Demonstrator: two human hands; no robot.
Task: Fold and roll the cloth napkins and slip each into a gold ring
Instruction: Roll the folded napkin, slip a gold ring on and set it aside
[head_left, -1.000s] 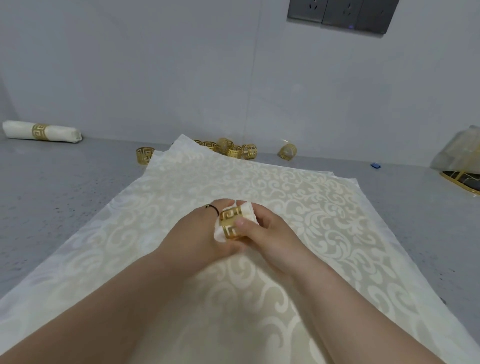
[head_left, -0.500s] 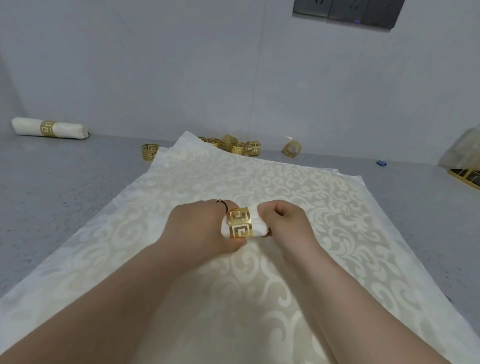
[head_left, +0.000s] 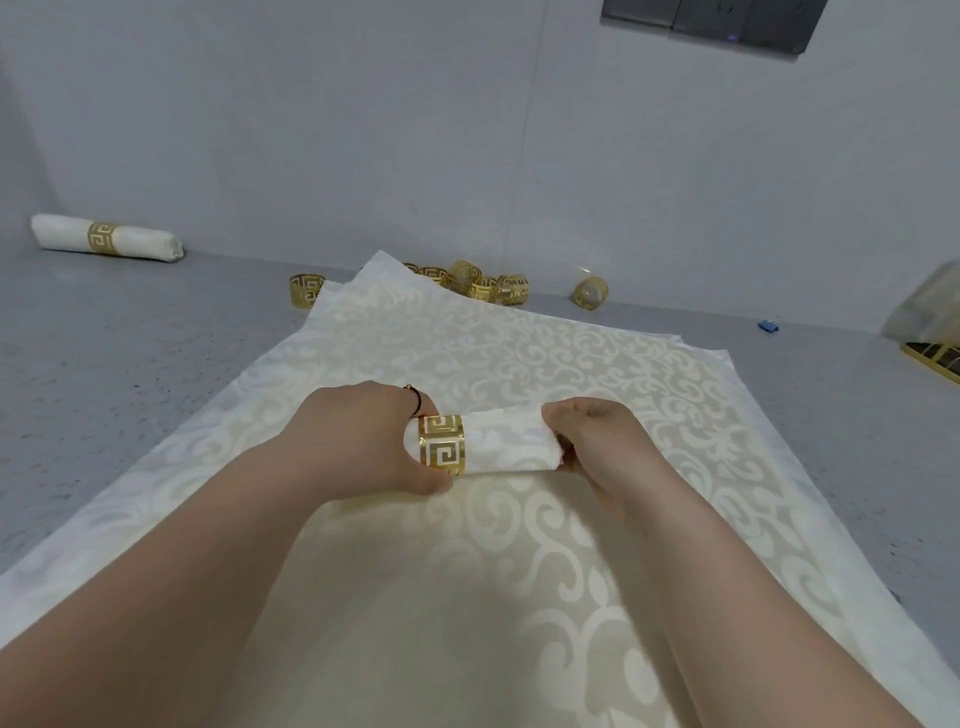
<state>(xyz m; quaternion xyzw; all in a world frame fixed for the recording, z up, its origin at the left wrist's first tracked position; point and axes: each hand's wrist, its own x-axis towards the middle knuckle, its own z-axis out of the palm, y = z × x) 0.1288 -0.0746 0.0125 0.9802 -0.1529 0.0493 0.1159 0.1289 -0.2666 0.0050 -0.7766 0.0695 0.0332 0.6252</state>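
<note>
A rolled cream napkin (head_left: 506, 441) lies crosswise between my hands, above a stack of flat patterned napkins (head_left: 519, 597). A gold ring (head_left: 441, 445) with a key pattern sits round the roll near its left end. My left hand (head_left: 358, 441) grips that left end and the ring, its fingers curled round them. My right hand (head_left: 597, 441) pinches the right end of the roll. The part of the roll inside my left hand is hidden.
A finished rolled napkin in a gold ring (head_left: 106, 242) lies at the far left by the wall. Several loose gold rings (head_left: 485, 283) sit along the wall behind the stack. A small blue clip (head_left: 769, 326) and a gold-edged tray (head_left: 935, 356) are at the right on the grey counter (head_left: 130, 364).
My hands have moved apart. More of the roll now shows to the right of the ring, and my right hand has shifted from the ring to the roll's right end.
</note>
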